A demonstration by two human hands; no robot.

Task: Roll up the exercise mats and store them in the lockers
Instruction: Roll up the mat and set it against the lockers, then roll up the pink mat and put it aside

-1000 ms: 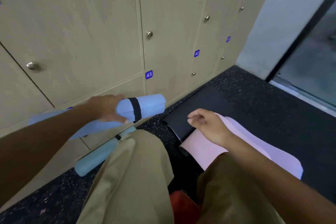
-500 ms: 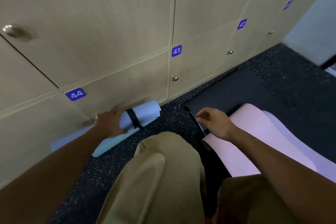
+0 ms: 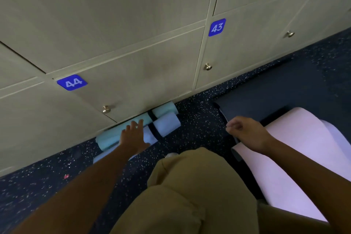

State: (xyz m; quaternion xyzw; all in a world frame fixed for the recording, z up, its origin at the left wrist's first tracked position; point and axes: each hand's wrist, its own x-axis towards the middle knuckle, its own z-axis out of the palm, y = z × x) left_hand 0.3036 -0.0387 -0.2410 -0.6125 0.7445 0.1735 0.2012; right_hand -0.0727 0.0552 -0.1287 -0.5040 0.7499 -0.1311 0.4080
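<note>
speckled dark floor (image 3: 199, 119), khaki trousers (image 3: 190, 195)

The left arm reaches forward and down, its hand (image 3: 133, 137) flat with fingers straight and spread; the right arm angles in from the right, wrist bent, its hand (image 3: 244, 131) hanging with fingers loosely curled, holding nothing; both forearms are bare.

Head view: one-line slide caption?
Left hand rests open on strapped light-blue rolled mat beside teal rolled mat below closed locker 44.
</note>
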